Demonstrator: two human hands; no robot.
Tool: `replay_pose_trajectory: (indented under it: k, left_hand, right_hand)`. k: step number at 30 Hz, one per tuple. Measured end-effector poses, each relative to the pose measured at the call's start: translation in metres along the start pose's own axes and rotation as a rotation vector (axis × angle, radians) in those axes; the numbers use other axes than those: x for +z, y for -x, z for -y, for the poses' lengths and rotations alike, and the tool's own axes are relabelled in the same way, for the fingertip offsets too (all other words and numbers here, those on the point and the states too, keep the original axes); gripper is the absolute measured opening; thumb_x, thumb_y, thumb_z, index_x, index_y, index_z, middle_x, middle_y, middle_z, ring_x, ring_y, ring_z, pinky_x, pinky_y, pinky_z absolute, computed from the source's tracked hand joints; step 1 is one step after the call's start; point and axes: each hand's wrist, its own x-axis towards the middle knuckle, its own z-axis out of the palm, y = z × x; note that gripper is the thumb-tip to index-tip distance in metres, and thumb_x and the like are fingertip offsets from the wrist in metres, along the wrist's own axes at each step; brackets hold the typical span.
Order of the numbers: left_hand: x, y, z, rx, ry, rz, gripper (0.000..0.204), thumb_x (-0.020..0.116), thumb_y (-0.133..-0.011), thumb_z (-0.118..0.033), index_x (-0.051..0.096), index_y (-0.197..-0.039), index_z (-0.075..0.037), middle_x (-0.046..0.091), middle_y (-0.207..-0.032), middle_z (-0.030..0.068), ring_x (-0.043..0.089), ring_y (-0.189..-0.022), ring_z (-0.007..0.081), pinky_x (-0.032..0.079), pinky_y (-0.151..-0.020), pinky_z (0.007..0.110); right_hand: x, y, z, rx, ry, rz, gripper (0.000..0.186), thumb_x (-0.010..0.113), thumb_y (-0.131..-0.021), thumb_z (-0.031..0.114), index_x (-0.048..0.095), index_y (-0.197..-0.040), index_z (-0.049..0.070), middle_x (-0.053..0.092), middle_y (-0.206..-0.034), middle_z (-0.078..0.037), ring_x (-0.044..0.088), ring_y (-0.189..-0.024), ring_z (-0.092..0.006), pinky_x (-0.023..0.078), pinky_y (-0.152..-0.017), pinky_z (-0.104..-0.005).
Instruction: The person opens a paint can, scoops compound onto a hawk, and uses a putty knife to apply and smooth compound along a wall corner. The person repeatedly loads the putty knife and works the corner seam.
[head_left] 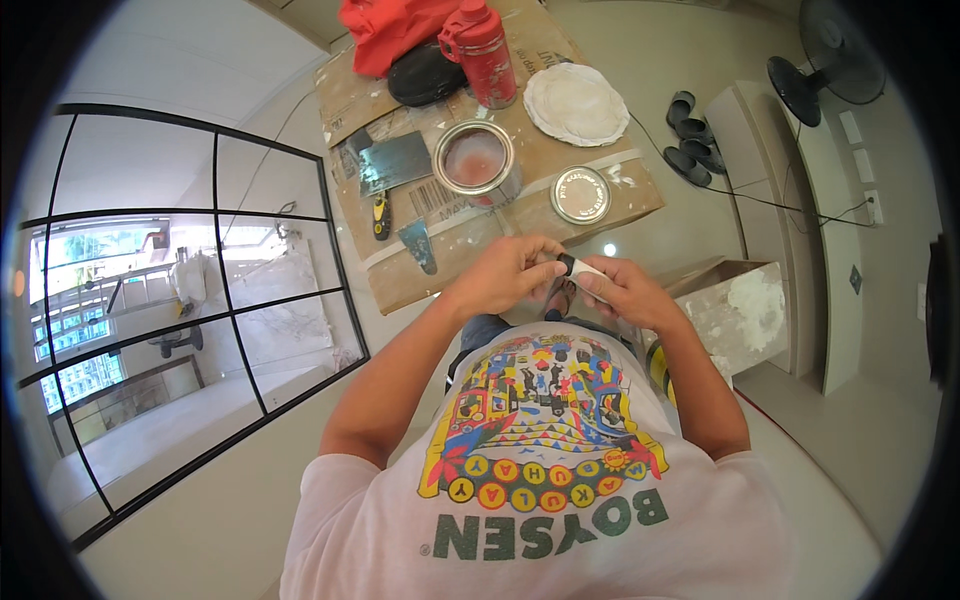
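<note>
Both hands meet in front of my chest. My right hand [625,290] grips a small white tube with a black cap end [580,268]. My left hand [510,270] has its fingers closed on the black end of that tube. Just beyond the hands, on a sheet of cardboard [620,195], stand an open paint can [476,160] with pinkish content and its round metal lid [580,194].
On the cardboard also lie two putty knives [418,242], a flat metal trowel [395,160], a white plate of filler [575,103], a red bottle [483,45], a red cloth and a black object. Black slippers [692,135], a fan [815,70], a smeared board [735,305] stand right; a black-framed glass partition [200,330] left.
</note>
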Motion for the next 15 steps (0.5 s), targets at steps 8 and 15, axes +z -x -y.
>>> replay_pose_trajectory:
  k: [8,15]
  left_hand:
    - [0.010,-0.008,0.002,0.151,0.019,-0.020,0.034,0.067,-0.108,-0.030,0.070,-0.132,-0.006,0.071,-0.088,-0.0006,0.069,-0.077,0.0088,0.052,-0.054,0.025]
    - [0.015,-0.019,0.003,-0.278,0.104,-0.090,0.046,0.065,-0.107,-0.039,0.073,-0.113,0.006,0.073,-0.085,0.0075,0.067,-0.063,0.0136,0.055,-0.061,0.032]
  right_hand:
    - [-0.010,-0.003,-0.013,-0.043,0.033,-0.020,0.031,0.064,-0.111,0.033,0.069,-0.119,0.003,0.065,-0.083,0.000,0.058,-0.067,-0.0082,0.048,-0.062,-0.0262]
    - [-0.001,-0.011,-0.016,-0.338,0.604,-0.296,0.035,0.069,-0.106,0.031,0.069,-0.130,0.005,0.072,-0.095,-0.011,0.070,-0.086,-0.0255,0.055,-0.081,-0.0379]
